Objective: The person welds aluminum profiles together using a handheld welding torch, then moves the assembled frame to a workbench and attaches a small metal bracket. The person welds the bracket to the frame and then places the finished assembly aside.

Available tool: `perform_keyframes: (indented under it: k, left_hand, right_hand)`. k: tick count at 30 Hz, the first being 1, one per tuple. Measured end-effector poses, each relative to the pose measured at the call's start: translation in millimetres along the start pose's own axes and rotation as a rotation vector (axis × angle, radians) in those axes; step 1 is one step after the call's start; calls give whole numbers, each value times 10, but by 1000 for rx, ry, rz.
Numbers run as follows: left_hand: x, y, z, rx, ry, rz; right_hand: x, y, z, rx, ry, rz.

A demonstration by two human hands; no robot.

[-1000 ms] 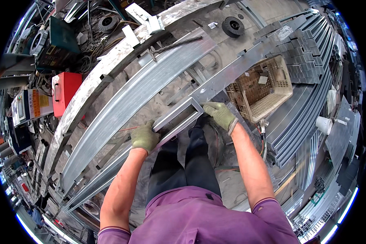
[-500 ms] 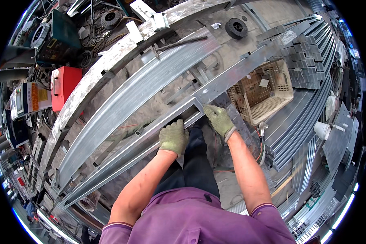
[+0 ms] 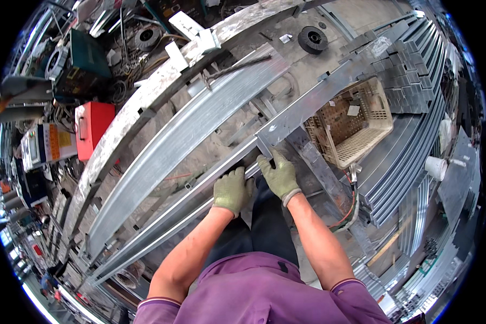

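A long galvanized steel channel (image 3: pixel 200 182) lies diagonally before me, its open side showing a trough. My left hand (image 3: pixel 231 191), in a green work glove, is closed with its fingers curled over the channel's near edge. At the channel's upper right end sits a short metal end piece (image 3: pixel 264 146), set across the trough. My gloved right hand (image 3: pixel 278 175) has its thumb and forefinger on either side of that piece's near end. A flat steel bar (image 3: pixel 302 105) runs on from there to the upper right. The fingertips of my left hand are hidden inside the channel.
Beyond the channel lie a wide curved steel piece (image 3: pixel 189 127) and a big curved beam (image 3: pixel 129 110). To the right stand a beige plastic crate (image 3: pixel 363 144) and stacked steel profiles (image 3: pixel 397 178). A red box (image 3: pixel 94 130) is at the left, a black spool (image 3: pixel 312 40) at the far side.
My right hand has shifted left and slightly down along the end piece, closer to my left hand. My left hand keeps its hold on the channel. The whole view has tilted a little.
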State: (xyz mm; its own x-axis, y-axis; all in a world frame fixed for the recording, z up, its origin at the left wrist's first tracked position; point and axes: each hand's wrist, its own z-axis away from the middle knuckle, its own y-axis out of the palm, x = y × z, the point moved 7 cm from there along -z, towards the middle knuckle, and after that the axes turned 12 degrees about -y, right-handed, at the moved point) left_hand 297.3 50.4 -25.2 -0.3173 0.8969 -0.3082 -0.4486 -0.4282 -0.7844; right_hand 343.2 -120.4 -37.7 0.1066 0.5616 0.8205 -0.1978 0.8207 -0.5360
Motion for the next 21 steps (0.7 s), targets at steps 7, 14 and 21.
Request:
perform_keyframes:
  k: [7,14,21]
  left_hand:
    - [192,-824,414,-470,182,265]
    - [546,-313,-315,-13,-66,-32]
    - [474,-271,-357,-38,-61,-70]
  right_hand:
    - [-50,3,36,26,54,11]
    - [32,-46,-43,100,14,100]
    - [21,-79,-146,138,-121,182]
